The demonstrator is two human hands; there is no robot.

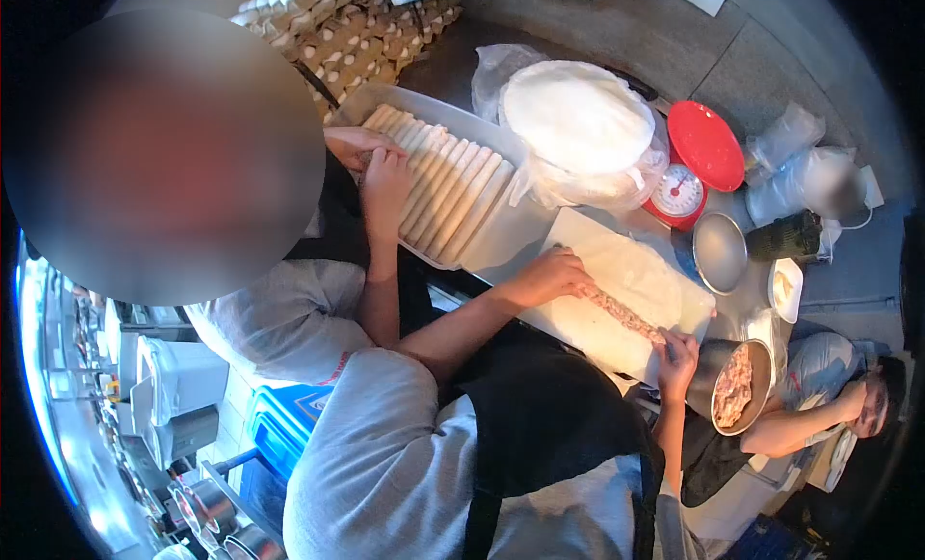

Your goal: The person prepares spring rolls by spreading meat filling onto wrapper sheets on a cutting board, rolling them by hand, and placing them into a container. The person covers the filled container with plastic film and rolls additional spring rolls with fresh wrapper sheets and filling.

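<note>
A long strip of raw minced meat filling (624,314) lies across a pale, thin wrapper sheet (631,266) on the work surface. My left hand (559,277) is closed at the strip's far-left end, its fingers pressed together on the meat. At the opposite end my right hand (677,356) pinches the filling, close to the sheet's edge. Just beyond my right hand stands a metal bowl (704,375) with more minced meat (734,385) in it.
On my left, a co-worker's hands (385,179) are at a plastic tray (508,141) of several long rolls (453,184). Ahead are stacked white wrappers (578,115), a red scale (706,146) and a steel bowl (720,253). Another person (819,386) is at right.
</note>
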